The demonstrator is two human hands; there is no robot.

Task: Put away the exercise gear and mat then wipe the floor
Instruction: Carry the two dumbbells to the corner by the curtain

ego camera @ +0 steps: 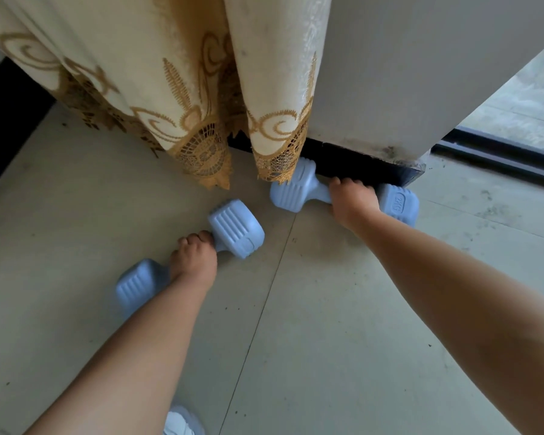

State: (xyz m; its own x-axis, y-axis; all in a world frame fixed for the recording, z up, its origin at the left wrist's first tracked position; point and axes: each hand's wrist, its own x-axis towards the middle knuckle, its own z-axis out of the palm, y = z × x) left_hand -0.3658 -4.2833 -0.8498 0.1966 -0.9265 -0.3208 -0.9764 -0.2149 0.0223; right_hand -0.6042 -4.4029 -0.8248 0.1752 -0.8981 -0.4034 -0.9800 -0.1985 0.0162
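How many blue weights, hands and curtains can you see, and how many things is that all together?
Blue dumbbells: 2, one in the left hand at, one in the right hand at
Hands: 2
Curtain panels: 2, at and
Total: 6

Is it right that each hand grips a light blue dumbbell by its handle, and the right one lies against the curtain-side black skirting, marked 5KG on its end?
Not quite. The head view shows the right dumbbell marked 2KG, not 5KG. The rest holds: the right hand grips its handle by the black skirting, and the left hand grips the left dumbbell.
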